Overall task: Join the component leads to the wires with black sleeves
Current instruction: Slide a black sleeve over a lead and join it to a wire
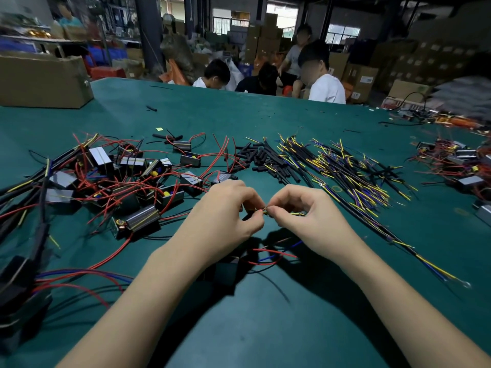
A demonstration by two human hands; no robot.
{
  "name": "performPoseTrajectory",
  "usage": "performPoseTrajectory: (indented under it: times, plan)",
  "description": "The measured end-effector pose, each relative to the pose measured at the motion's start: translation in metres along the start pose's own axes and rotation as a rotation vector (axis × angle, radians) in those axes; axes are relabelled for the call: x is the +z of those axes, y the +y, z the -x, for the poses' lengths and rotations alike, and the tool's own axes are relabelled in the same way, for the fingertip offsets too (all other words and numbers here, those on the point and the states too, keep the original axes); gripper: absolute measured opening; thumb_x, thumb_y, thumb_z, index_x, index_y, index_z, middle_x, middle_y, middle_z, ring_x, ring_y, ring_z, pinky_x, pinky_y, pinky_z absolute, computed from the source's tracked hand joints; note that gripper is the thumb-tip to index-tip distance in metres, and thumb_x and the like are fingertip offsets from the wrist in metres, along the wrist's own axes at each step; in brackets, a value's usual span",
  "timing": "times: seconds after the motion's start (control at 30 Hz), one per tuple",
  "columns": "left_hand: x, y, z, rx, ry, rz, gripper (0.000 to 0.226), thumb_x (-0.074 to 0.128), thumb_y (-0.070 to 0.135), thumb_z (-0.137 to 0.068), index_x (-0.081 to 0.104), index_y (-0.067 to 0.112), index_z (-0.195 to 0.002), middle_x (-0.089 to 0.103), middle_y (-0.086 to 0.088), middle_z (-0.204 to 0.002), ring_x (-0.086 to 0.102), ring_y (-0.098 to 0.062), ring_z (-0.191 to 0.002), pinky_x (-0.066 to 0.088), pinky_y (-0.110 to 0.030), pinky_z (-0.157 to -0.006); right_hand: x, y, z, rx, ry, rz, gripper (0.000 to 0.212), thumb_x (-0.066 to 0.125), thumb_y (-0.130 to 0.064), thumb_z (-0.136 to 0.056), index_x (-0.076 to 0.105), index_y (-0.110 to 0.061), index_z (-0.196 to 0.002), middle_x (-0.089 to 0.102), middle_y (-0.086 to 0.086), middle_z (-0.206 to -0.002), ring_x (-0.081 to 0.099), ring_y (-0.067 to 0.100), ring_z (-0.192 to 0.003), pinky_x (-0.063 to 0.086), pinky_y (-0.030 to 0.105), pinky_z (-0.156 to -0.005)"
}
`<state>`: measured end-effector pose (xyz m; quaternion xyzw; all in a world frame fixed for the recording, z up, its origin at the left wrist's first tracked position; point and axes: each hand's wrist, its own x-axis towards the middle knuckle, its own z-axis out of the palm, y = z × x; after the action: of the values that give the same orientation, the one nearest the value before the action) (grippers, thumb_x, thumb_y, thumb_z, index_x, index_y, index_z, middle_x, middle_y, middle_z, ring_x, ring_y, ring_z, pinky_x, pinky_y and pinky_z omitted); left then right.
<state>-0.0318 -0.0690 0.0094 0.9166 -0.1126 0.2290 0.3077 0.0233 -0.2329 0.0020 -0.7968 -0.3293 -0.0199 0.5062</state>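
While the cardboard box (45, 81) seems closed, both hands pinch leads (264, 209).

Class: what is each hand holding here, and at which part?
The left hand and right hand each pinch a thin wire at its bare tip, where the two ends meet between thumbs and forefingers.

- No text, brand or number can be read anywhere in the view.
- The cardboard boxes (361, 78) stacked beyond the far edge of the green table (265, 328) carry pale labels, one with a blue patch, but the print on them is too small and blurred to make out.
- The small components (132, 163) heaped on the table show only plain light stripes, no lettering.
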Motion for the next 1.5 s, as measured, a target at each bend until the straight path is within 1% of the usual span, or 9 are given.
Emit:
performPoseTrajectory:
  times: [0.27, 0.4, 0.53, 0.73, 0.9, 1.07, 1.2, 1.43, 1.5]
  plan:
    - [-0.001, -0.001, 0.001, -0.091, -0.076, 0.054, 0.012, 0.06, 0.019, -0.089, 0.072, 0.018, -0.088, 0.061, 0.006, -0.08, 0.054, -0.011, -0.077, 0.039, -0.016, -0.068, -0.002, -0.001, 0.002, -0.17, -0.004, 0.218, 0.014, 0.066, -0.009, -0.082, 0.063, -0.021, -0.074, 0.061, -0.013, -0.068, 0.059, 0.008, -0.065, 0.049, 0.032, -0.071]
    - [-0.002, -0.002, -0.001, -0.164, -0.115, 0.132, 0.014, 0.059, 0.019, -0.09, 0.067, 0.022, -0.078, 0.062, 0.01, -0.07, 0.052, -0.002, -0.061, 0.036, -0.011, -0.057, -0.003, -0.005, 0.002, -0.424, -0.003, 0.595, 0.006, 0.059, -0.011, -0.082, 0.061, -0.016, -0.078, 0.058, -0.012, -0.072, 0.054, 0.017, -0.063, 0.038, 0.042, -0.076]
    - [-0.003, -0.007, -0.004, -0.316, -0.196, 0.288, 0.019, 0.062, 0.021, -0.089, 0.066, 0.018, -0.07, 0.051, 0.007, -0.057, 0.037, -0.001, -0.046, 0.031, -0.016, -0.049, 0.001, -0.009, -0.002, -0.673, 0.054, 0.936, 0.015, 0.051, -0.007, -0.086, 0.062, -0.012, -0.077, 0.058, -0.001, -0.071, 0.051, 0.022, -0.061, 0.039, 0.038, -0.072]
    - [0.0, -0.01, -0.003, -0.312, -0.103, 0.238, 0.013, 0.064, 0.019, -0.086, 0.069, 0.02, -0.074, 0.062, 0.01, -0.061, 0.049, 0.002, -0.051, 0.039, -0.011, -0.056, -0.007, 0.003, 0.001, -0.177, -0.019, 0.321, 0.007, 0.067, -0.013, -0.086, 0.071, -0.017, -0.082, 0.069, -0.01, -0.077, 0.061, 0.002, -0.074, 0.042, 0.022, -0.079]
    - [0.0, -0.005, -0.001, -0.19, -0.025, 0.122, 0.009, 0.064, 0.015, -0.085, 0.068, 0.021, -0.078, 0.066, 0.008, -0.071, 0.06, -0.004, -0.068, 0.045, -0.013, -0.067, -0.003, 0.007, -0.002, 0.153, -0.021, -0.144, 0.011, 0.066, -0.013, -0.087, 0.073, -0.016, -0.079, 0.071, 0.0, -0.075, 0.062, 0.007, -0.073, 0.048, 0.022, -0.074]
    - [-0.001, -0.002, 0.0, -0.13, -0.013, 0.072, 0.006, 0.064, 0.019, -0.085, 0.069, 0.019, -0.084, 0.066, 0.007, -0.077, 0.061, -0.011, -0.077, 0.051, -0.035, -0.075, 0.002, 0.004, -0.002, 0.087, -0.004, -0.15, 0.008, 0.071, -0.01, -0.083, 0.071, -0.016, -0.078, 0.068, -0.002, -0.072, 0.058, 0.008, -0.07, 0.047, 0.025, -0.07]
    - [-0.002, 0.0, 0.002, -0.115, -0.017, 0.042, 0.007, 0.062, 0.023, -0.086, 0.069, 0.021, -0.086, 0.064, 0.009, -0.08, 0.06, -0.014, -0.081, 0.051, -0.039, -0.077, 0.002, 0.003, -0.002, 0.08, -0.023, -0.105, 0.011, 0.071, -0.008, -0.082, 0.07, -0.017, -0.076, 0.068, -0.003, -0.069, 0.059, 0.006, -0.064, 0.048, 0.018, -0.066]
    - [-0.003, 0.004, 0.003, -0.038, -0.019, -0.152, 0.011, 0.058, 0.03, -0.088, 0.067, 0.024, -0.087, 0.056, 0.01, -0.085, 0.052, -0.014, -0.092, 0.041, -0.031, -0.078, 0.0, -0.008, -0.002, -0.101, -0.088, 0.485, 0.003, 0.065, -0.021, -0.086, 0.064, -0.02, -0.083, 0.062, -0.007, -0.081, 0.056, 0.014, -0.074, 0.047, 0.034, -0.073]
    - [-0.004, 0.005, 0.003, 0.036, -0.015, -0.226, 0.013, 0.058, 0.03, -0.088, 0.068, 0.022, -0.087, 0.057, 0.006, -0.09, 0.051, -0.017, -0.095, 0.041, -0.034, -0.082, 0.002, -0.012, -0.001, -0.146, -0.09, 0.645, 0.005, 0.061, -0.026, -0.087, 0.061, -0.022, -0.087, 0.056, -0.01, -0.083, 0.054, 0.016, -0.079, 0.038, 0.03, -0.073]
